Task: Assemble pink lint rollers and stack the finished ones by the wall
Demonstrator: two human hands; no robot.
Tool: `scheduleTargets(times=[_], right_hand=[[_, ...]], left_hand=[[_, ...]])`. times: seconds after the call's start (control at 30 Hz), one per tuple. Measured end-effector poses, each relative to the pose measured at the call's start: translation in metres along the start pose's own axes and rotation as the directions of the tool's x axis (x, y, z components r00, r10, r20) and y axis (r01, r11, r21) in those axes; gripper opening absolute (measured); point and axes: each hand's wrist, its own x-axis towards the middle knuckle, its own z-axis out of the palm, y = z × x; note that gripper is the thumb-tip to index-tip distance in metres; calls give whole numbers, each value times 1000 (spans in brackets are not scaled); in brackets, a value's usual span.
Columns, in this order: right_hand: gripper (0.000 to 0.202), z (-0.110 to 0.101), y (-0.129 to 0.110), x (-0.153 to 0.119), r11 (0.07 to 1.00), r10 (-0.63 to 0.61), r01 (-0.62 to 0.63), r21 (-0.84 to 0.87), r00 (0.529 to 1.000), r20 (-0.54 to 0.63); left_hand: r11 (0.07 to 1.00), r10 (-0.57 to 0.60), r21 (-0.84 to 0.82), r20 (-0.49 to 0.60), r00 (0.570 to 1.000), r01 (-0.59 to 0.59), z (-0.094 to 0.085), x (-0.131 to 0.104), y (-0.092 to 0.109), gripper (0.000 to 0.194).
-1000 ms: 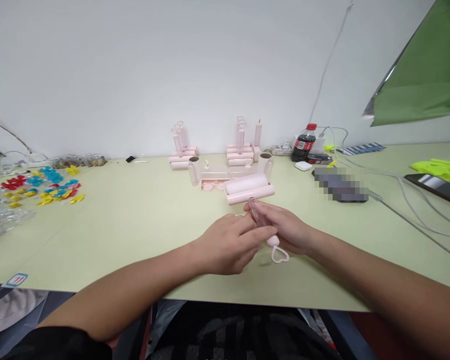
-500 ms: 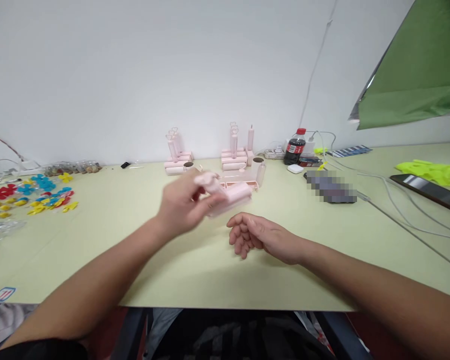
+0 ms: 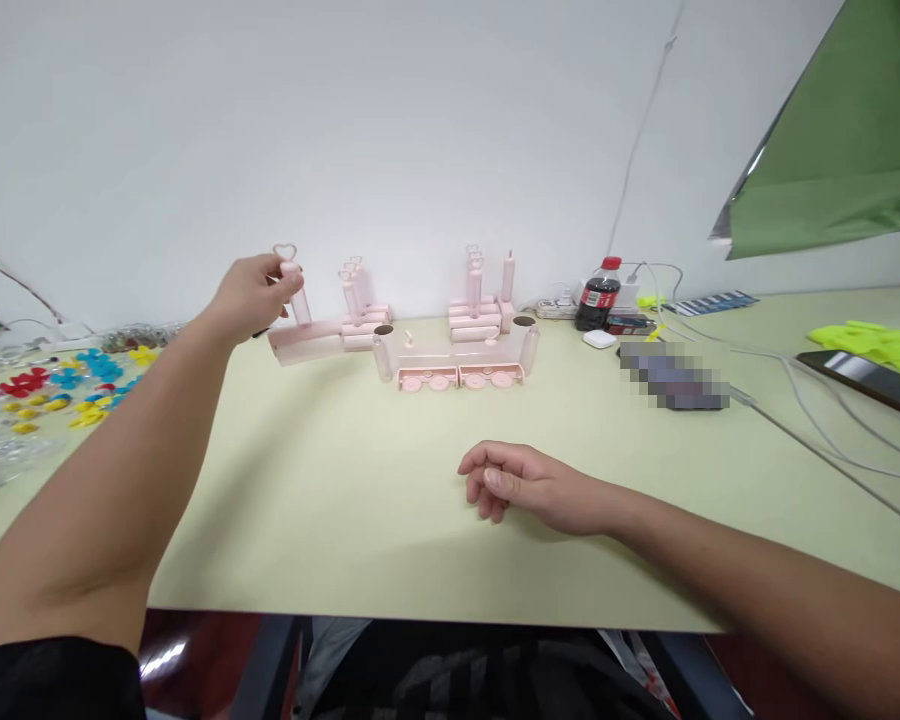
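My left hand (image 3: 251,298) is closed around the upright stem of a pale pink heart-topped piece (image 3: 307,343). The long base lies crosswise below my fingers, slightly tilted, at the left end of a row of similar pink pieces (image 3: 367,340). Whether it rests on the table I cannot tell. Over the table's middle, my right hand (image 3: 521,485) holds nothing, its fingers loosely curled and apart. Ahead of it stand a pink tray-like part (image 3: 429,380) with round shapes inside and two clear cylinders (image 3: 383,357) with dark tops.
More heart-topped pink pieces (image 3: 476,322) stand by the wall. At the left lie colourful plastic parts (image 3: 90,368) and clear bags (image 3: 7,462). A cola bottle (image 3: 598,295), a white case (image 3: 598,339), cables and a dark phone (image 3: 870,385) occupy the right side.
My left hand has carried the pink heart-topped piece from the middle to the back left, turning its stem upright. My right hand has barely moved.
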Motion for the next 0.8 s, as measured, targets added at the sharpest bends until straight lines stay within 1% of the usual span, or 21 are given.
scheduleTargets(times=[0.07,0.17,0.23,0.33,0.43,0.53,0.67,0.8], right_hand=[[47,0,1,1,1000,9,-9,3,1000,1],[45,0,2,1,1000,10,-10,9,1000,-7],[45,0,2,1,1000,17,-17,10,1000,-11],[45,-1,3,1,1000,28,-28,15,1000,-15],[46,-1,3,1,999,25,-25,32,999,-26],[47,-1,5,1,999,26,-24,40,999,-37],[46,-1,7,2,999,18,-17,47,999,-33],[44,-2,9,2,999,22,-20,41,999,-31]], left_hand=[[997,-44,-57,20,999,45,19,6,-17,12],[994,-51,-93,30,998,53,50,14,-38,14],[990,-69,-122,9,998,69,67,19,-46,14],[980,-66,-190,-12,998,63,86,28,-52,14],[969,-60,-239,-8,998,56,97,37,-50,11],[970,-86,-227,2,996,84,104,43,-44,6],[974,-98,-204,5,995,97,110,43,-36,6],[979,-83,-189,3,997,82,111,41,-35,7]])
